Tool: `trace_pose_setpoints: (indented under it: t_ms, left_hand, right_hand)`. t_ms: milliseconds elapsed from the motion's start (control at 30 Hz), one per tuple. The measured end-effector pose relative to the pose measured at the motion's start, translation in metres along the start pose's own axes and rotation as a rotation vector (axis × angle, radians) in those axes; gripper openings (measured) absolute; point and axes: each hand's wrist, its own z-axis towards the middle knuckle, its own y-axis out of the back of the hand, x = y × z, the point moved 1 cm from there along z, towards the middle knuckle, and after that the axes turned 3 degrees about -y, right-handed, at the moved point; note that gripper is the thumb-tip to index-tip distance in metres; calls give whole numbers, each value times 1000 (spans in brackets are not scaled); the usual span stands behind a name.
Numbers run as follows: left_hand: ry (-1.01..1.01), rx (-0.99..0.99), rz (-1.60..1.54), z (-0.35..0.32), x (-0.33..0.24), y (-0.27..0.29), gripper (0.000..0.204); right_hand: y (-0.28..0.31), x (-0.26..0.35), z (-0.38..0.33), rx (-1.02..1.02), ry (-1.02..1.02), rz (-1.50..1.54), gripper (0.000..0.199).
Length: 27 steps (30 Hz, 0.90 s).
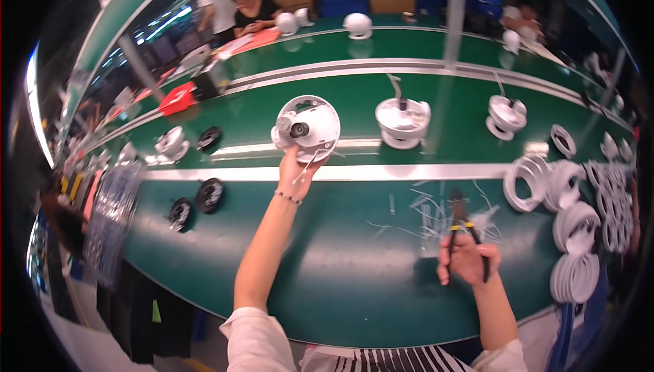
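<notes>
Two hands are busy at a green work table (327,283). The left hand (298,167) is stretched far forward and grasps the near rim of a round white camera housing (308,127), which it holds tilted up so that the open inside, with a small dark lens part, faces the person; a thin white tie or wire hangs down from the fingers just below the housing. The housing is at the green conveyor belt (259,113), at the silver rail that divides it from the table. The right hand (469,259) is closed around a pair of dark cutters (460,219) with a yellow band, their tip pointing away from the person; it rests near the table, well apart from the housing. Just ahead of the cutters lie many short white cut ends (426,215), so some trimming seems already done. To the right of the held housing, two more white housings (402,122) stand on the belt with wires sticking up, and they look as if they are waiting for the same work. Beyond the right hand are stacks of white rings (579,236), and left of the left arm lie black round covers (210,195). Judging from this, the held unit is about at its end, and more units are left.
</notes>
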Motion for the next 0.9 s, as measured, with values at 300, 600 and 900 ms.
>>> trace_pose_setpoints:
  t_ms: [300, 600, 900]
  left_hand:
    - [76, 193, 187, -87, 79, -97, 30]
    - [-3, 180, 299, -105, 98, -118, 33]
    - [-280, 330, 544, -110, 106, -112, 36]
  right_hand:
    - [-11, -12, 0, -28, -144, -71, 60]
    - [-3, -15, 8, -202, -188, -25, 53]
    - [-12, -10, 6, -309, -207, -64, 49]
